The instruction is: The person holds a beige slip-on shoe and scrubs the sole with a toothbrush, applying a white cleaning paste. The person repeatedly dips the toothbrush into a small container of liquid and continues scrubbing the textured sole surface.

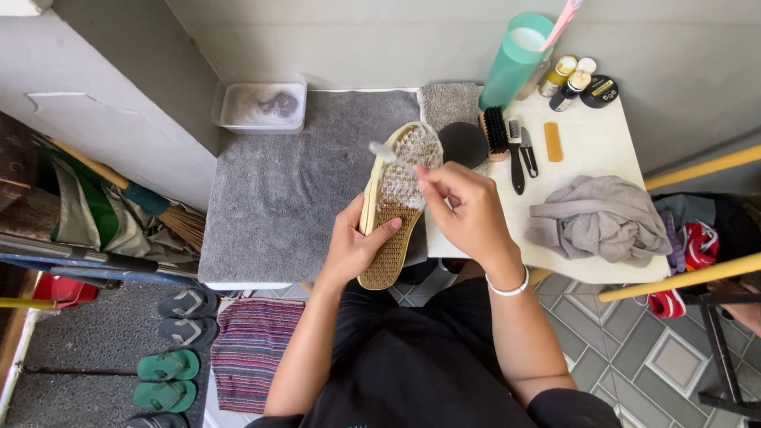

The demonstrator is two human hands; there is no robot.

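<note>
A: Shoe [394,208], sole up, sits at the centre of the frame, held off the grey mat [301,182] and tilted so the toe points toward the upper edge. Foam covers the toe half; the heel half shows a bare brown tread.

B: Who holds what?

A: The left hand [354,247] is closed around the heel end, thumb laid across the tread. The right hand [468,208] is pinched shut on a small brush [386,151], its pale head resting on the sole near the toe.

B: How would you judge good work here?

A: I'd say short strokes along the grooves, with the left hand bracing firmly so the shoe doesn't twist. Keeping the sole tilted over the mat should let the foam drip there and not on the lap.

B: And around it?

A: Just right of the shoe, on the white counter [590,150], lie a round black sponge [463,143], a black-bristled brush [495,132] and a crumpled grey cloth [598,218]. A green cylinder [514,59] and small polish tins [583,83] stand at the upper right. A clear tub of water [261,106] sits at the upper left of the mat. Sandals [170,349] line the floor at lower left.
</note>
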